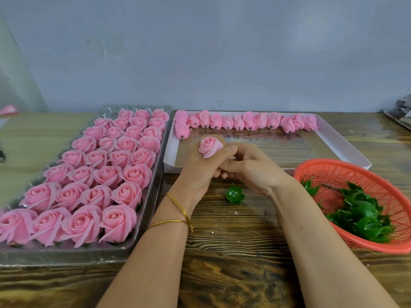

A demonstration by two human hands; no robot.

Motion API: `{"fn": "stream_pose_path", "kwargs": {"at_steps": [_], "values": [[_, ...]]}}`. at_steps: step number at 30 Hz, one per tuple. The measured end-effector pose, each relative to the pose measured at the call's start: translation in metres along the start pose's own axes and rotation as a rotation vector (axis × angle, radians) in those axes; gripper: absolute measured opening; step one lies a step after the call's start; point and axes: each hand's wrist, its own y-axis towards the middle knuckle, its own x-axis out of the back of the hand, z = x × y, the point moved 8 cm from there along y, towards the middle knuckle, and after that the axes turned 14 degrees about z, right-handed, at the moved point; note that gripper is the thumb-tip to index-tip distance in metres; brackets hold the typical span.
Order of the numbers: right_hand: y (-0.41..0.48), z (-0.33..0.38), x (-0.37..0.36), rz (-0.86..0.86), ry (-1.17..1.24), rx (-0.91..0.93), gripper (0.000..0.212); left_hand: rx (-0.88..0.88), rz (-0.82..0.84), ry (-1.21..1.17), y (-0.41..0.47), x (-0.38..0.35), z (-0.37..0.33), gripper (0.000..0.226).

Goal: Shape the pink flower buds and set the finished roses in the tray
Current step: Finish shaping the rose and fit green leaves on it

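Pink flower bud [210, 147] at the shaping step, read from the near table edge outward. Wooden table [222, 281]: both forearms reach in from 6 o'clock. A loose green calyx [235, 195] lies on the boards at 6 o'clock of the hands, untouched. Left hand [200, 170] grips the bud from below, fingers curled round its base, bloom upward, held above the table. Right hand [253, 170] meets it from 3 o'clock with curled fingers, thumb at the bud's edge; whether it pinches anything cannot be told (the contact is hidden). The petals already spiral open, so shaping appears nearly done. The next move likely calls for a light touch on the outer petals, then a carry toward 9 o'clock.

Containers:
- At 4 o'clock, a red basket [333, 162] holds green calyxes [360, 214].
- At 9 o'clock, the clear tray [66, 255] holds finished roses [124, 170] in rows of four, the farthest row showing three.
- At 12 o'clock, a shallow white box [170, 147] has unshaped buds [249, 121] lined along its far wall, stems toward the viewer.
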Motion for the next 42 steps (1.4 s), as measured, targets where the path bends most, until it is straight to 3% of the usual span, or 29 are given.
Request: {"fn": "stream_pose_path", "kwargs": {"at_steps": [6, 9, 13, 18, 22, 26, 32, 42], "values": [[-0.001, 0.001, 0.002, -0.037, -0.030, 0.025, 0.026, -0.072, -0.003, 0.027, 0.001, -0.002, -0.007, 0.014], [0.000, 0.003, 0.002, -0.054, -0.033, 0.045, 0.026, -0.083, -0.079, 0.067, 0.001, 0.003, -0.008, 0.033], [0.000, 0.005, 0.006, -0.111, -0.092, 0.049, 0.030, -0.110, -0.187, 0.132, -0.003, 0.013, -0.009, 0.041], [-0.004, 0.014, 0.013, -0.248, -0.331, 0.087, 0.032, -0.120, -0.349, 0.444, -0.009, 0.024, -0.017, 0.045], [-0.006, 0.020, 0.017, -0.347, -0.690, 0.070, 0.038, -0.151, -0.322, 0.588, -0.007, 0.016, -0.020, 0.044], [-0.007, 0.023, 0.017, -0.364, -0.861, 0.074, 0.043, -0.193, -0.271, 0.683, -0.007, 0.005, -0.024, 0.041], [-0.004, 0.024, 0.010, -0.367, -0.949, 0.116, 0.053, -0.127, -0.246, 0.893, -0.004, -0.003, -0.023, 0.030], [-0.003, 0.020, 0.012, -0.386, -0.944, 0.112, 0.051, -0.002, -0.198, 0.870, 0.000, -0.001, -0.012, 0.022]]}}
